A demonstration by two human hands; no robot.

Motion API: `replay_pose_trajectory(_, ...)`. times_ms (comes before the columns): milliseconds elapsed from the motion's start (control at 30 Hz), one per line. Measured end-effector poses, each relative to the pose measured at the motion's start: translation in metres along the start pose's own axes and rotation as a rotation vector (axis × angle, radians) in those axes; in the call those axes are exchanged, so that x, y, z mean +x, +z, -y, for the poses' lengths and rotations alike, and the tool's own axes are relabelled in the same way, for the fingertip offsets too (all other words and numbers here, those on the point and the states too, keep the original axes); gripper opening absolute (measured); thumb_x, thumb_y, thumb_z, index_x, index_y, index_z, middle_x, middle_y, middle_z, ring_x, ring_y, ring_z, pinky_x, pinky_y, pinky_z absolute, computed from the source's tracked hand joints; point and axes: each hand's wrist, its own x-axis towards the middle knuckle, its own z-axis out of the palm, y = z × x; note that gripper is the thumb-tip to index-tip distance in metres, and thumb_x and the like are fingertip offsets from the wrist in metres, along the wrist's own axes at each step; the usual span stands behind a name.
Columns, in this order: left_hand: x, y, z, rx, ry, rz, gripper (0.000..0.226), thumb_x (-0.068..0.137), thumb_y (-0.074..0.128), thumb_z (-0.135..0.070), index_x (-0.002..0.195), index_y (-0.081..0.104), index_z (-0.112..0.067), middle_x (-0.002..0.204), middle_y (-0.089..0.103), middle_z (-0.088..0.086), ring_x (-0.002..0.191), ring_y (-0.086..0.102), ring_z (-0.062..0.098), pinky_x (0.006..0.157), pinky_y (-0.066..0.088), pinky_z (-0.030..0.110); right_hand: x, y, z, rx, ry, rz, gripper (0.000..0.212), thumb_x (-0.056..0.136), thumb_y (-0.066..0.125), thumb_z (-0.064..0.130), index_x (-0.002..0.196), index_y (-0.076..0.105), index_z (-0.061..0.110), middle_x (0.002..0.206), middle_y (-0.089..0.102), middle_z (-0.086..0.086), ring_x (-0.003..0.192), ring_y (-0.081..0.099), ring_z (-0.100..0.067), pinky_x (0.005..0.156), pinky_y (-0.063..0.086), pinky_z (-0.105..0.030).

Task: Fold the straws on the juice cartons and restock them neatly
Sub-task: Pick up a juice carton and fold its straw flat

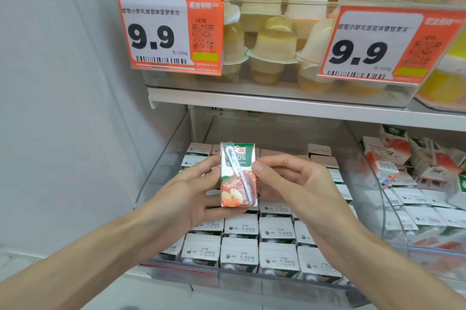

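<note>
The juice carton is held upright and face-on above the clear bin, likely so the wrapped straw on its front, slanting from 11 o'clock down to 5 o'clock, is in plain sight for folding. The left hand wraps its fingers round the carton's 9 o'clock side and base to steady it, while the right hand pinches the 3 o'clock edge, thumb beside the straw. At 6 o'clock the stocked cartons stand in rows, tops up, where I judge this one belongs.
</note>
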Motion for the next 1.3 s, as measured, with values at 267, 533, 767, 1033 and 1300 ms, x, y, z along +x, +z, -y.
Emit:
replay_pose_trajectory(267,0.0008,-0.0046,0.0028,-0.013,0.027,-0.02,0.046,0.097,0.064,-0.032,0.143,0.064,-0.03,0.133,0.074,0.016,0.12,0.073,0.04,0.101,0.061,0.044,0.0009,-0.0009,0.0004,-0.057,-0.003,0.045,0.017,0.088,0.084,0.032,0.104,0.084,0.028,0.109,0.082,0.008,0.097,0.08,-0.012,0.08,0.061,-0.017)
replay_pose_trajectory(533,0.0001,-0.0057,0.0047,0.061,0.062,0.013,0.043,0.101,0.067,-0.039,0.139,0.069,-0.019,0.134,0.073,0.016,0.128,0.069,0.033,0.106,0.057,0.037,-0.0003,0.004,0.0008,-0.12,0.045,0.171,0.028,0.095,0.074,0.046,0.122,0.078,0.038,0.113,0.081,0.013,0.106,0.077,-0.006,0.098,0.051,-0.027)
replay_pose_trajectory(767,0.0012,-0.0041,0.0002,0.014,0.089,-0.03,0.039,0.105,0.065,-0.037,0.14,0.068,-0.02,0.136,0.073,0.011,0.126,0.071,0.03,0.098,0.061,0.037,0.0009,0.0029,0.0,-0.086,0.014,0.133,0.044,0.089,0.086,0.024,0.129,0.07,0.031,0.121,0.078,0.016,0.11,0.075,-0.005,0.098,0.058,-0.031)
replay_pose_trajectory(1033,-0.0011,-0.0018,0.0023,-0.055,0.059,-0.083,0.053,0.096,0.068,-0.012,0.147,0.052,-0.015,0.129,0.074,0.02,0.118,0.073,0.041,0.094,0.063,0.039,0.0012,0.0019,-0.0013,-0.218,-0.101,0.196,0.03,0.09,0.084,0.032,0.116,0.076,0.043,0.123,0.076,0.019,0.114,0.073,-0.004,0.098,0.059,-0.031)
replay_pose_trajectory(1300,-0.0013,0.0014,0.0006,-0.013,0.062,-0.088,0.047,0.095,0.07,-0.018,0.142,0.063,-0.016,0.128,0.076,0.016,0.116,0.075,0.037,0.09,0.065,0.039,0.0036,-0.0001,-0.0028,-0.274,-0.146,0.159,0.038,0.079,0.087,0.05,0.115,0.076,0.052,0.116,0.076,0.015,0.106,0.073,-0.003,0.086,0.062,-0.026)
